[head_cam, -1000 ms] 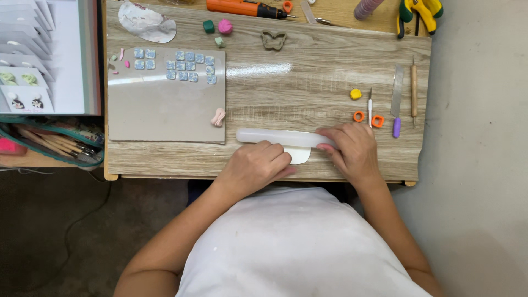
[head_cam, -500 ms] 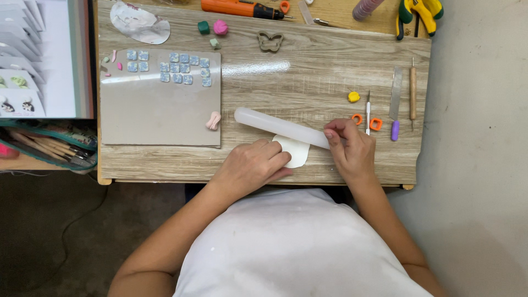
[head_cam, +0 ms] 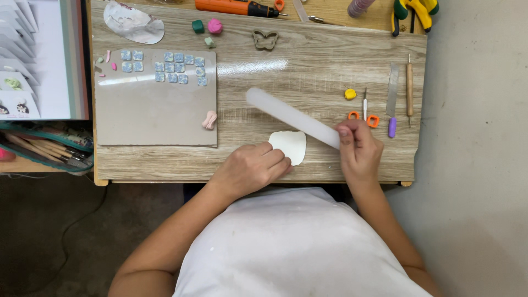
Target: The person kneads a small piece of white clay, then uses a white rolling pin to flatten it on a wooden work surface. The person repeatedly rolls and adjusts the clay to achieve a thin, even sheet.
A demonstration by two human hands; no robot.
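Head view, right hand (head_cam: 360,151) gripping roller (head_cam: 291,117) — left hand (head_cam: 250,168) touching clay sheet (head_cam: 289,146) edge.

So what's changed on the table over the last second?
The clear roller has swung off the white clay slab and now lies slanted up-left, held only at its near end by the right hand. The left hand let go of it and now rests against the uncovered slab. The grey tile and side tools look unchanged.

My right hand (head_cam: 360,148) now lifts the clear roller (head_cam: 292,117) off the white clay sheet (head_cam: 288,146), swinging it diagonally away; the sheet lies uncovered, and my left hand (head_cam: 254,168) no longer touches the roller.
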